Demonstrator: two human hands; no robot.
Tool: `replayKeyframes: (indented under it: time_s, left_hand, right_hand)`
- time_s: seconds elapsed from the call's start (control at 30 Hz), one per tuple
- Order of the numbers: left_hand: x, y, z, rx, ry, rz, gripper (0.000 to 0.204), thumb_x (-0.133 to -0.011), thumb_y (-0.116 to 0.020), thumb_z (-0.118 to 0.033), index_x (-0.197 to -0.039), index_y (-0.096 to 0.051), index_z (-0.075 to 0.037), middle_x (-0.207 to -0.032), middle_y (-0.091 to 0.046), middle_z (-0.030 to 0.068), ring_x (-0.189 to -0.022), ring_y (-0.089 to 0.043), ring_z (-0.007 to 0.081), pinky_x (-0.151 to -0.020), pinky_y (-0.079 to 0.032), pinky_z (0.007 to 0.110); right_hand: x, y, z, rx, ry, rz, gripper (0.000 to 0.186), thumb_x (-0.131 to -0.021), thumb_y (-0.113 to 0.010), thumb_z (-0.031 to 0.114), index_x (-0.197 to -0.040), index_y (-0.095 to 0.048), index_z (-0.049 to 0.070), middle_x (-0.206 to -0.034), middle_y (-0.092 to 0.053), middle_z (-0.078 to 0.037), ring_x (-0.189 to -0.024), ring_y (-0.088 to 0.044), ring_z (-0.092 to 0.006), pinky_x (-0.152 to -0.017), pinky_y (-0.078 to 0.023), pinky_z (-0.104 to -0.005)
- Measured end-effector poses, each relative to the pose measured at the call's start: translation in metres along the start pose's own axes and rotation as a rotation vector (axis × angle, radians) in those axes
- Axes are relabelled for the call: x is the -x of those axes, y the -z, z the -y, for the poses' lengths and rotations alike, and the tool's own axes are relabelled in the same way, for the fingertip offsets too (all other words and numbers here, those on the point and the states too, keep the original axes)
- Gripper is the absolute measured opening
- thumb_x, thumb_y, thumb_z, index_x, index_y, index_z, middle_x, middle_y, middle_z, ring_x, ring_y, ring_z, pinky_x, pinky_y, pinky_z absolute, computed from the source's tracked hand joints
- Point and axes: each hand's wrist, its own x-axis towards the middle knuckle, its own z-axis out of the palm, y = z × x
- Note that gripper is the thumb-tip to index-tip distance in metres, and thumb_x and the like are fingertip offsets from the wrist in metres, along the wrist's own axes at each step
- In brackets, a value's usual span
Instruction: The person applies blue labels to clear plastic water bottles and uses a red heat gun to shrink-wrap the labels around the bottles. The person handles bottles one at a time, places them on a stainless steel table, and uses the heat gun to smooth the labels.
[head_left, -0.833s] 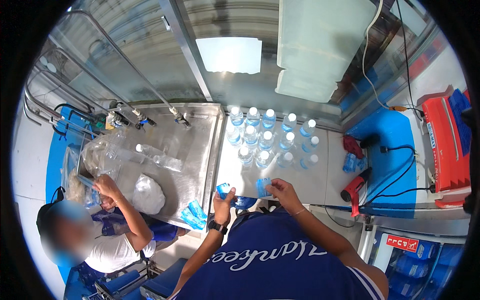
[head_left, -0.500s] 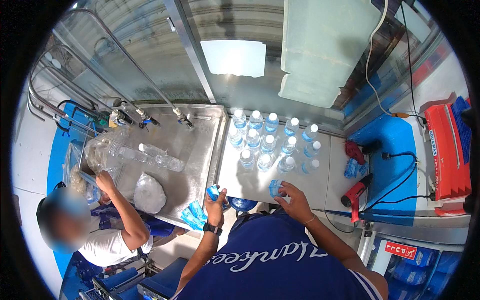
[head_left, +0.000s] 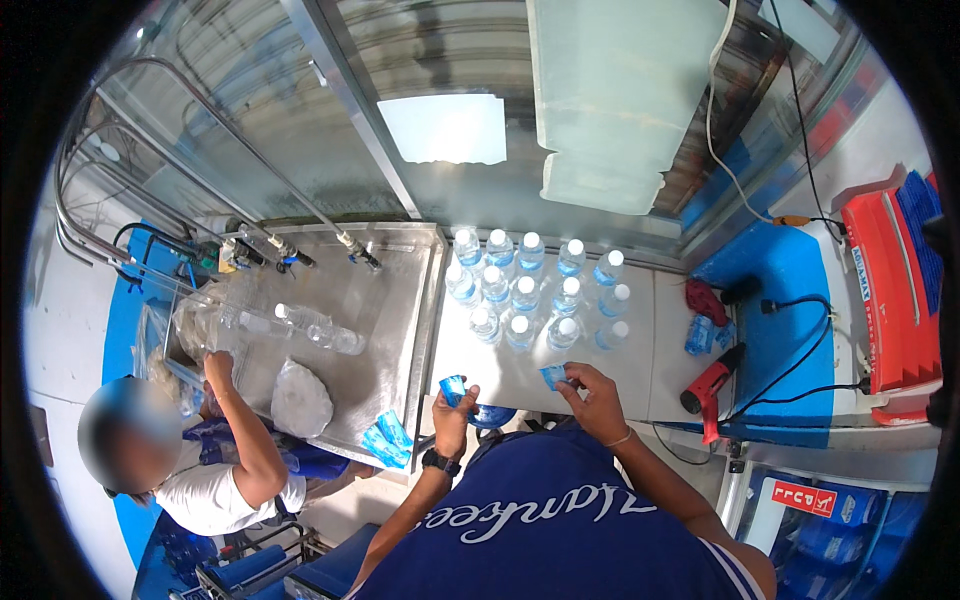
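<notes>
My left hand (head_left: 452, 420) holds blue plastic labels (head_left: 450, 389) at the near edge of the white counter (head_left: 632, 388). My right hand (head_left: 595, 405) pinches a blue label (head_left: 552, 375) between thumb and fingers, to the right of my left hand. Just beyond both hands stand several rows of clear water bottles (head_left: 525, 295) with white caps and blue bands. More blue labels (head_left: 385, 445) lie on the near right corner of the steel sink tray (head_left: 432, 250), beside a bunched clear plastic bag (head_left: 300, 400).
A co-worker (head_left: 230, 480) reaches into the tray's left side, near loose empty bottles (head_left: 320, 330) and filling taps (head_left: 360, 250). At right are a red heat gun (head_left: 705, 385), cords, a red machine (head_left: 890, 300) and a glass-door cooler (head_left: 820, 530) with blue jugs.
My right hand has moved slightly rightward with its label and turned it. My left hand still holds labels, shifted a little. The co-worker's arm has moved slightly. The view has shifted a bit.
</notes>
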Motion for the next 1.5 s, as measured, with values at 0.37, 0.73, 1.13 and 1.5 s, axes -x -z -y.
replayKeyframes:
  time_s: [0.37,0.73,1.13,1.5]
  left_hand:
    - [0.004,-0.033,0.012,0.028,0.001,0.086,0.037,-0.093,-0.081,-0.017,-0.122,-0.062,-0.003,-0.084,-0.066,0.0015,-0.068,-0.062,0.0119,-0.066,-0.050,0.028]
    - [0.017,-0.048,0.018,-0.001,-0.019,0.036,0.038,-0.095,-0.080,-0.018,-0.123,-0.061,-0.002,-0.083,-0.068,0.0016,-0.068,-0.063,0.0111,-0.065,-0.052,0.028]
    - [0.027,-0.080,0.027,0.048,0.020,0.070,0.045,-0.094,-0.082,-0.019,-0.129,-0.059,-0.004,-0.096,-0.068,0.0022,-0.081,-0.067,0.0137,-0.078,-0.056,0.031]
    - [0.027,-0.111,0.026,-0.005,-0.129,0.295,0.050,-0.093,-0.083,-0.017,-0.134,-0.056,-0.005,-0.114,-0.071,0.0043,-0.101,-0.069,0.0141,-0.092,-0.057,0.032]
  right_hand:
    - [-0.001,0.016,-0.006,0.012,0.019,0.045,0.022,-0.093,-0.076,0.014,-0.111,-0.070,0.001,-0.112,-0.074,-0.015,-0.087,-0.072,-0.0255,-0.076,-0.057,-0.0355]
    - [-0.011,0.044,-0.011,-0.063,0.078,0.019,0.024,-0.090,-0.080,0.010,-0.110,-0.071,-0.001,-0.112,-0.075,-0.013,-0.082,-0.066,-0.0187,-0.074,-0.053,-0.0315]
    - [-0.013,0.065,-0.039,-0.158,0.085,0.083,0.018,-0.093,-0.078,0.010,-0.106,-0.071,0.001,-0.105,-0.075,-0.008,-0.080,-0.065,-0.0125,-0.072,-0.051,-0.0289]
    - [-0.017,0.039,-0.051,-0.466,-0.244,0.352,0.024,-0.097,-0.075,0.018,-0.110,-0.071,-0.001,-0.088,-0.072,-0.001,-0.078,-0.063,-0.0065,-0.069,-0.051,-0.0258]
